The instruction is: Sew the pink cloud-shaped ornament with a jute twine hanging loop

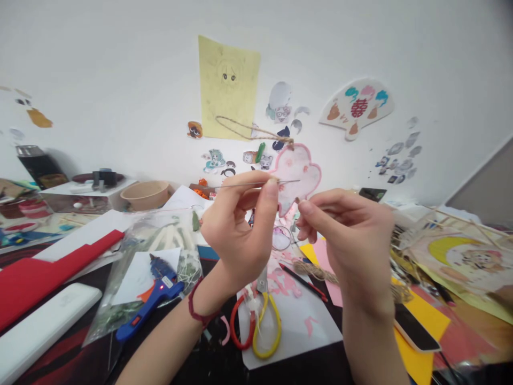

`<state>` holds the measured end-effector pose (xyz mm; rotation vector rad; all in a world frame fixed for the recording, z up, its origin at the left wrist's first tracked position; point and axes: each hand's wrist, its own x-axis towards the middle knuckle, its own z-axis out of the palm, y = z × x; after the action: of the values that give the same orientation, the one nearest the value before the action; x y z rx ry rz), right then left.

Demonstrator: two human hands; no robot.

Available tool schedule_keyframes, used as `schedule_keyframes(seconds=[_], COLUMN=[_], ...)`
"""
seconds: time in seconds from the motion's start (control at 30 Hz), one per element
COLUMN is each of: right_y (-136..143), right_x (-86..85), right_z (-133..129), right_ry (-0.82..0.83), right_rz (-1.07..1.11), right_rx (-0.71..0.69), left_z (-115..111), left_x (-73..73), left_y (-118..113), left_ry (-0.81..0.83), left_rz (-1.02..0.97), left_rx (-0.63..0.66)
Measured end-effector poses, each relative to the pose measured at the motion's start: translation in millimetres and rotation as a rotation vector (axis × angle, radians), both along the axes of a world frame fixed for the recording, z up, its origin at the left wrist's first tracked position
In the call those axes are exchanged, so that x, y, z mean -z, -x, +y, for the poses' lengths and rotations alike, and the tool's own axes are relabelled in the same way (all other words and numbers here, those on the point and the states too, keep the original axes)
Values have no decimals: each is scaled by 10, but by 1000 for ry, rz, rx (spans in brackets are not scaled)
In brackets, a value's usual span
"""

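Head view: L hand (pixel 236 235) is raised above the bench (pixel 72 353), thumb & fingers pinched together on a long thin needle (pixel 256 184) held roughly level, tip pointing right. R hand (pixel 344 235) sits just beside it, fingertips closed on something tiny near the needle's tip, prob. the end of the twine (pixel 316 271), but too small to tell for sure. A coil of that twine lies on the bench under the R hand. Behind the hands, a pink cloud-shaped cutout (pixel 298 174) hangs on the wall from a twine loop.

Below the hands: scissors (pixel 256 321) w/ red & yellow handles on white paper. Left of them a blue glue gun (pixel 154 299) rests on a clear plastic bag, its light on.

Risks, as I judge: the needle tip is v. close to the R fingertips, so a slip could prick. Frayed twine may miss the eye. The glue gun looks powered; its hot nozzle on plastic could melt the bag, & the L forearm is near it.
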<state>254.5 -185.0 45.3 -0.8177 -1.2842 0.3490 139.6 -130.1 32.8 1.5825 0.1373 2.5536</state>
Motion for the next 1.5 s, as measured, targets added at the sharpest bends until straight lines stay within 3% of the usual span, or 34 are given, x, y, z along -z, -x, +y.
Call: schedule_keyframes(seconds=[0.8, 0.93, 1.2, 1.5], right_y=[-63, -99, -147, -119], right_x=[-29, -21, -13, 8], right_z=[5, 4, 72, 60], right_ry=[56, 95, 145, 56], right_rz=[-36, -19, -35, -57], right_rx=[10, -23, -193, -236], left_z=[-18, -22, -27, -28], left_x=[-29, -17, -20, -32], left_y=[6, 7, 2, 23], left_ry=[-4, 17, 39, 38], left_rz=[46, 62, 46, 74], left_rx=[-70, -98, -13, 6])
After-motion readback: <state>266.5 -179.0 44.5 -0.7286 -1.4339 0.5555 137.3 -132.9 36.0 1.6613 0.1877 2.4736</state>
